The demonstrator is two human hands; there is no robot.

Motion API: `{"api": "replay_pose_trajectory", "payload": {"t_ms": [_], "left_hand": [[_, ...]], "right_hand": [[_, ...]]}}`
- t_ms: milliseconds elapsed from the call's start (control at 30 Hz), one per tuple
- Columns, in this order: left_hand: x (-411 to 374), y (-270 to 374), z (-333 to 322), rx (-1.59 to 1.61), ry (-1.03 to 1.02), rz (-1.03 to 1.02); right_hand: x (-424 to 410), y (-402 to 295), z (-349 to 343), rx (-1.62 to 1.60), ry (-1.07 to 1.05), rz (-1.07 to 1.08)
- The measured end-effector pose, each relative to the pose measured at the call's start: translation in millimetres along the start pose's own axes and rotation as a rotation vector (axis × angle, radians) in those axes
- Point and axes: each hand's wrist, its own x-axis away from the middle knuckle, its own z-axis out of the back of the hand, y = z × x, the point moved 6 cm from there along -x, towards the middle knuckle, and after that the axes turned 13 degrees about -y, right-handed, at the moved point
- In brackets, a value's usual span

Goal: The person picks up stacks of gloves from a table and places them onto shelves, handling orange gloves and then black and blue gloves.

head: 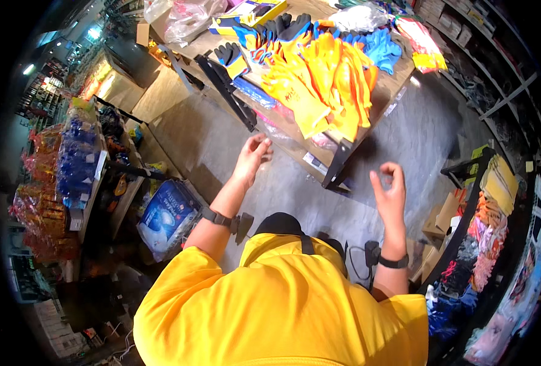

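Observation:
My left hand (251, 155) is held in the air over the floor, short of the table's left side, with fingers bent and nothing in them. My right hand (390, 190) is raised to the right of the table corner, its thumb and fingers apart and bare. Before me, long orange rubber gloves (339, 78) lie heaped on a wooden table (391, 87), some cuffs hanging at its near end. Behind them are black-palmed work gloves (293, 32) with blue and orange backs. One such glove (232, 59) lies apart at the left edge. Blue gloves (382, 49) sit at the right.
A yellow box (252, 16) and clear plastic bags (190, 18) are at the table's back left. A shelf with blue wrapped packs (76, 155) stands left, near a large blue package (167, 215). Gloves fill a rack (485, 228) on the right, beside cardboard boxes (437, 219).

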Motion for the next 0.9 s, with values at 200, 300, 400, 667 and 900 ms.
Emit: {"api": "replay_pose_trajectory", "payload": {"t_ms": [200,300,400,667,900], "left_hand": [[-155.4,34.0,19.0,0.133,-0.154,0.039],[-188.4,35.0,-14.6,0.161,-0.329,0.077],[-207.0,21.9,-26.4,0.294,-0.303,0.116],[-227.0,17.7,-8.1,0.566,-0.379,0.257],[-216.8,38.2,20.3,0.679,-0.474,0.280]], "right_hand": [[-206.1,-1.2,-61.7,0.137,0.081,0.074],[-251.9,37.4,-96.5,0.310,0.030,-0.130],[-257.4,42.6,-116.9,0.275,0.042,-0.296],[-244.7,-42.2,-118.9,0.457,0.039,-0.115],[-285.5,-54.1,-142.4,0.419,0.001,-0.011]]}}
